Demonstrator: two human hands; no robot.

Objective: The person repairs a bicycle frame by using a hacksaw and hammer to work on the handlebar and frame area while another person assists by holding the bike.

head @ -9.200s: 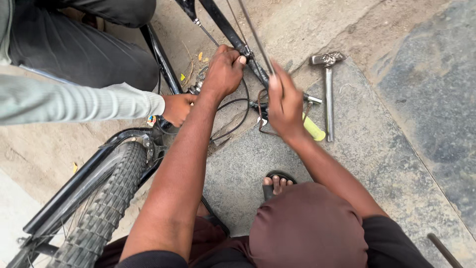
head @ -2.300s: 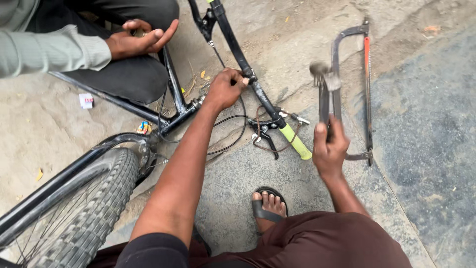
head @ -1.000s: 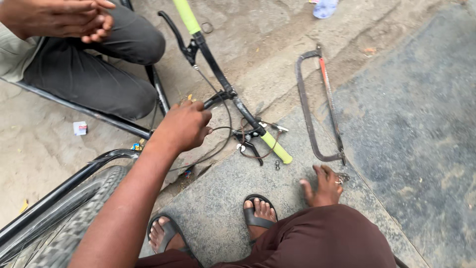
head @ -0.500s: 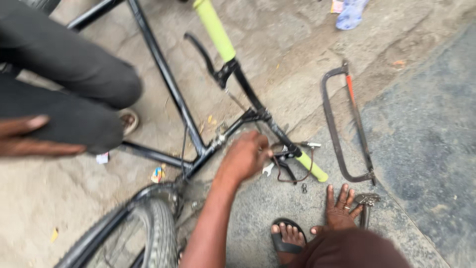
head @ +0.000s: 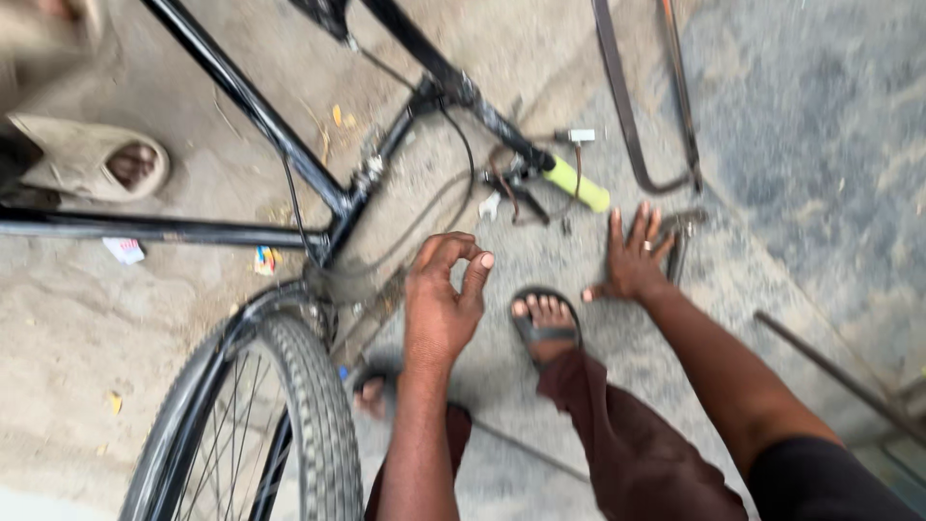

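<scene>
The left hand [head: 442,301] hangs in the air just below the bicycle frame [head: 289,159], its fingers loosely curled with thumb and forefinger nearly meeting; it holds nothing. The right hand [head: 632,259] lies flat on the ground, fingers spread, empty, just below the green handlebar grip [head: 577,183]. Its fingertips are just beside a metal tool [head: 680,236], too blurred to identify. A hacksaw [head: 644,96] lies on the ground just right of the grip. The person's sandalled foot [head: 543,323] rests between the two hands. The bicycle's tyre [head: 313,425] stands lower left of the left hand. Another person's sandalled foot [head: 87,169] sits well left of the frame.
</scene>
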